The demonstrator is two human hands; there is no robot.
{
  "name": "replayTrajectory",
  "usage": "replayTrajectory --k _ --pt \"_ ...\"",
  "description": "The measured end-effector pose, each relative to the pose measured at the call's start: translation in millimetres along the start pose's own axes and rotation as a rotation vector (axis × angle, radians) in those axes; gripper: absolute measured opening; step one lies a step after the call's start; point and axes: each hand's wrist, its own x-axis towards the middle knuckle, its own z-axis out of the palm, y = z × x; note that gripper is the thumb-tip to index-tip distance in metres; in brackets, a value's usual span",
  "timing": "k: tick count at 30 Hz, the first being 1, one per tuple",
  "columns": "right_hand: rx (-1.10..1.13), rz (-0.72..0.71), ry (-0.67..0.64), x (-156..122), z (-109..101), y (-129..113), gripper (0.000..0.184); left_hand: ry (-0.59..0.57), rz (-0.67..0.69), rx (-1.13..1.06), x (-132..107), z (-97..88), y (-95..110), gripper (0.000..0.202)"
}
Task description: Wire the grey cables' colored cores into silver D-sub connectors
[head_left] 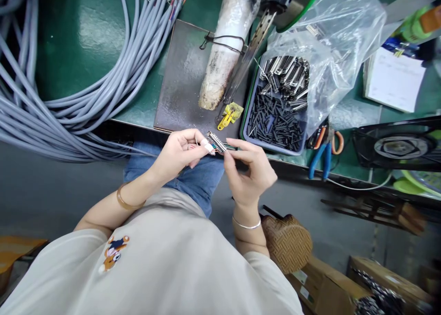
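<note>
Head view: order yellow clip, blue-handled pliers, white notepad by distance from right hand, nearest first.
1. Yellow clip, just above the right hand.
2. Blue-handled pliers, off to its right.
3. White notepad, far upper right.

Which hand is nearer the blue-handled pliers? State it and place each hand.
Right. The right hand pinches one end of the small connector, with the blue-handled pliers off to its right. The left hand holds the connector's other end, farther from the pliers.
</note>
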Motion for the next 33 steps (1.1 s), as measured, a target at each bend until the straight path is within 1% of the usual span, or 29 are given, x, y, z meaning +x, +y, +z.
replayTrajectory --k 1,3,6,8,11,15,19,23,29,33 --pt "0.040 0.015 -0.008 1 3 1 0.014 0.004 0.000 -0.006 1 0.2 0 0.033" --pt "0.076 0.034 0.026 2 10 3 0.015 0.014 0.011 -0.005 2 0.3 -2 0.031" --pt "0.000 -0.038 0.087 3 20 7 0.018 0.077 0.060 0.011 4 0.8 -5 0.028" --pt "-0.038 -0.089 0.082 4 25 10 0.020 0.138 0.105 0.026 5 2.3 -5 0.025" --pt "-0.032 -0.100 0.071 5 28 14 0.020 0.186 0.155 0.064 9 5.7 -1 0.023" --pt "-0.012 -0.099 0.055 8 29 16 0.017 0.183 0.218 0.074 14 8.5 3 0.023" --pt "-0.001 -0.096 0.032 13 28 17 0.016 0.175 0.244 0.104 19 6.6 2 0.022" --pt "0.013 -0.103 0.015 19 26 19 0.016 0.186 0.252 0.139 24 4.8 1 0.021" --pt "0.014 -0.102 0.006 24 27 23 0.013 0.221 0.256 0.134 30 7.2 4 0.027" --pt "-0.016 -0.116 -0.008 27 25 23 0.013 0.234 0.262 0.163 30 7.9 5 0.024"
